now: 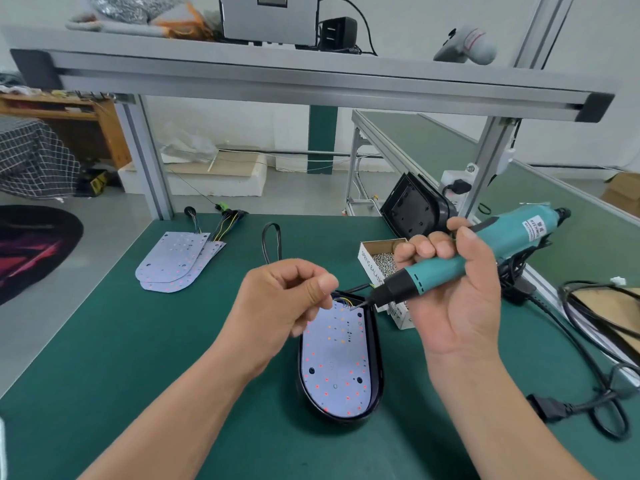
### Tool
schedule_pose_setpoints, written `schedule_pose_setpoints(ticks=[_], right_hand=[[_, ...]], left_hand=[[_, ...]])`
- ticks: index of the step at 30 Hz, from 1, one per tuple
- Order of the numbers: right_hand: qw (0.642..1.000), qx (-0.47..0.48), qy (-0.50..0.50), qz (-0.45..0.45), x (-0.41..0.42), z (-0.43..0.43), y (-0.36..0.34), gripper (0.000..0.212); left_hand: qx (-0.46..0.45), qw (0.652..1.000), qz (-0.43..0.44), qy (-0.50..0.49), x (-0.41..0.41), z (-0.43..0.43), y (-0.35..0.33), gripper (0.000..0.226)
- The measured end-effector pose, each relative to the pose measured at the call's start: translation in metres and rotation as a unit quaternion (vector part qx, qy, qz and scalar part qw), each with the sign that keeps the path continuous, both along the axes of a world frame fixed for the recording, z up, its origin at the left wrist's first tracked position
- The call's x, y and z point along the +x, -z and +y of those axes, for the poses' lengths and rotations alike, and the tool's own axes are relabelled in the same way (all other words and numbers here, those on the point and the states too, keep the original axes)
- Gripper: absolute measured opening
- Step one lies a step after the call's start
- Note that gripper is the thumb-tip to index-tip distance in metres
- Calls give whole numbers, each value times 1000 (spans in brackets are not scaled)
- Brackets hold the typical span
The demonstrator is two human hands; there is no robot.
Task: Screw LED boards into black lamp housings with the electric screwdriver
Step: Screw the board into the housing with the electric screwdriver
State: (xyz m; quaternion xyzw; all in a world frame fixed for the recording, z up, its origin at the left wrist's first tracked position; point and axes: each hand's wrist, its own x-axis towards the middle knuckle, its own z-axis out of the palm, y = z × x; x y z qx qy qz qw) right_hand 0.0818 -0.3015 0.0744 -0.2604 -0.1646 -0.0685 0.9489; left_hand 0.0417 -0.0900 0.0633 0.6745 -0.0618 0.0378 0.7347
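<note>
LED board [334, 368] sits inside the black housing [341, 420] in front of you, right of the middle of the tabletop [173, 358] and close to its front edge, with the rounded end of the housing toward you and a few coloured wires showing at its far end. Your right hand [457, 299] is wrapped round the teal electric screwdriver [509, 233], fingers curled over the grip and thumb lying along the barrel; the tool is tilted, its black nose pointing down and left so that the bit tip hangs over the far end of the board. Your left hand [280, 303] hovers just beside that tip with its fingers curled and the thumb and forefinger pressed together; whatever is pinched between them is too small to make out. Just behind the housing, partly hidden by your right hand, stands an open cardboard box of screws [381, 258]. A stack of spare boards [176, 261] lies toward the back left corner of the tabletop, its wire bundles trailing to the back edge. A second black housing [412, 209] leans upright near the back right corner. Black power cables [588, 341] sprawl along the right edge, and a black cable loop [272, 242] lies near the back edge.
</note>
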Motion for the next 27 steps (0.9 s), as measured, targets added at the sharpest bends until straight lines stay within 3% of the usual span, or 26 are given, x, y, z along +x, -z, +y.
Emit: schedule_pose_setpoints(ticks=[2, 6, 13, 27], right_hand=[[1000, 7, 2, -2, -1, -1, -2, 10], [1000, 15, 14, 0, -2, -4, -6, 11], [999, 29, 28, -3, -2, -8, -10, 8], [1000, 13, 18, 3, -5, -2, -7, 8]], left_hand=[[11, 1000, -1, 28, -1, -2, 1, 11], [11, 997, 15, 74, -6, -2, 0, 27], [16, 994, 29, 102, -9, -5, 0, 13], [68, 988, 15, 135, -14, -14, 6, 13]])
